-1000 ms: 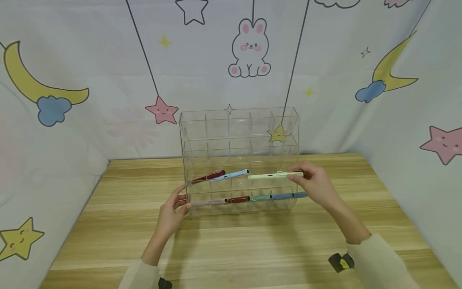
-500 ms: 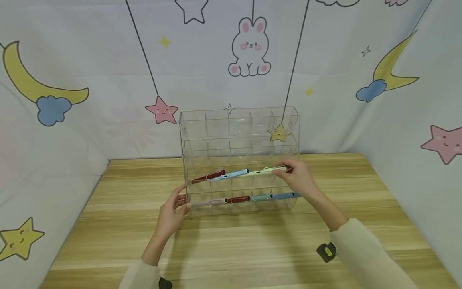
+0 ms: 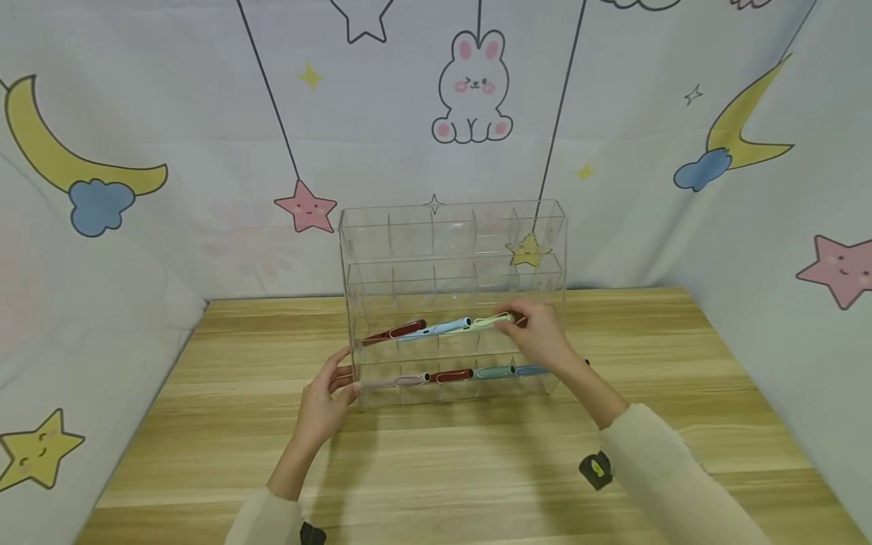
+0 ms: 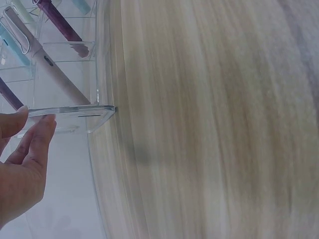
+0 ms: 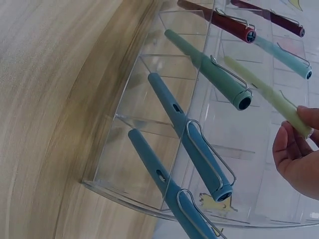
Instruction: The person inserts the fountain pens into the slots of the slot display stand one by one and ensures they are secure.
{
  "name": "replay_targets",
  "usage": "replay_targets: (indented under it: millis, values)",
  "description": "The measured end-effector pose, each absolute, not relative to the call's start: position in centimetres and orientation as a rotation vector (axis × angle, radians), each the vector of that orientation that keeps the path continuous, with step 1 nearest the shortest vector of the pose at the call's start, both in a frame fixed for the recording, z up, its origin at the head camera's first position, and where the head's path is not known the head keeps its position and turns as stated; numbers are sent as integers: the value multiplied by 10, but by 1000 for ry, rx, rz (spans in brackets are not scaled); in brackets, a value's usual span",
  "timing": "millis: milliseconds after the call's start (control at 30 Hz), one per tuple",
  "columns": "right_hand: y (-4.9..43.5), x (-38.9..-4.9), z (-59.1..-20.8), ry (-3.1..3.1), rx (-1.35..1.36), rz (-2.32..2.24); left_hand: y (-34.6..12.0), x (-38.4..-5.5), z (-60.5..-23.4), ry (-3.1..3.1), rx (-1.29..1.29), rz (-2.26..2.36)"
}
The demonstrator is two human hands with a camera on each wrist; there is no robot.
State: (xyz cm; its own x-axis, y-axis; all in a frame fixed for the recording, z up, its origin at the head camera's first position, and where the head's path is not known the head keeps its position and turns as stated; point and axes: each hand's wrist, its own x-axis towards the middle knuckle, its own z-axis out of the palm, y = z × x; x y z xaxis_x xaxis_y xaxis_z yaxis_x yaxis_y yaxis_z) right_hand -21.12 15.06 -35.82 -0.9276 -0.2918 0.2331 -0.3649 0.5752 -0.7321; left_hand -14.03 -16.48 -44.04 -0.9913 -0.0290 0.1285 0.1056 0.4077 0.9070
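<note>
A clear acrylic pen rack (image 3: 369,264) with tiered compartments stands on the table. At its lower left side my left hand (image 3: 325,401) holds the side panel, thumb at the front edge, fingertips against the outer face (image 4: 45,132). My right hand (image 3: 538,333) pinches the capped end of a light green fountain pen (image 5: 269,92), which lies tilted over the second tier from the bottom. Left of it in that tier lean a light blue pen (image 3: 443,328) and a dark red pen (image 3: 402,332). Whether the green pen's lower end touches the compartment floor is hard to tell.
Along the bottom tier lean a pinkish-grey pen (image 4: 55,67), a red pen (image 3: 453,375), a green pen (image 5: 214,74) and two blue pens, one blue pen (image 5: 187,139) beside the other blue pen (image 5: 164,177). A patterned curtain (image 3: 381,113) hangs behind the wooden table (image 3: 436,469).
My right hand has moved left with the light green pen, bringing it from the rack's right side to beside the light blue pen, now more tilted. The left hand stays put.
</note>
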Motion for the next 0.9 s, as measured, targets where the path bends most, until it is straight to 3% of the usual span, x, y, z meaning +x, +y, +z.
replay_targets:
  millis: [433,900]
  values:
    - [162,-209,-357,-2725,480,1361,-165,-140,-439,-2558,-52,-1653]
    - [167,-208,-356,-2690,568,1363,-164,-140,-439,-2545,-55,-1647]
